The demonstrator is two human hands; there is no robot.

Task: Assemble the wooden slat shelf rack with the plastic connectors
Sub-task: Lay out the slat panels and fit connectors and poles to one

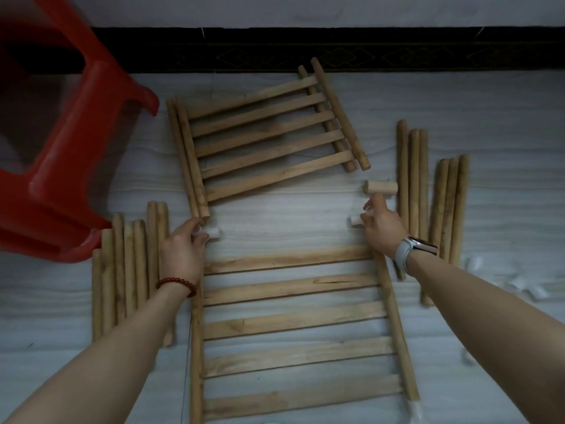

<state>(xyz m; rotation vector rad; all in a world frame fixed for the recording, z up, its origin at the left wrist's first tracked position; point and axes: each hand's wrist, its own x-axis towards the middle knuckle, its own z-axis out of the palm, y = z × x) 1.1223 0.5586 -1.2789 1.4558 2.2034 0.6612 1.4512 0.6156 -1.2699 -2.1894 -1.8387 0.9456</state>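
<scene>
Left hand [183, 249] at centre left, its grip pinched on a small white plastic connector [214, 232] at the top left corner of the near wooden slat panel [293, 319]. Right hand [383, 226] mirrored it at centre right, fingers curled in a grip around another white plastic connector [354, 221] at the panel's top right corner. That panel lay flat on the pale wood-grain floor [290, 218], filling the lower middle of the frame. A red bead bracelet [177, 284] sat on the left wrist and a grey-strapped watch [412, 249] on the right. A short wooden dowel piece [380, 187] lay just above the right hand. More stacked slat panels [266, 136] lay tilted in the upper middle. Bundles of round wooden rods lay at the left [131, 270] and at the right [428, 194]. A red plastic stool [76, 142] stood at upper left; loose white connectors [519, 284], blurred, lay at the right edge.
</scene>
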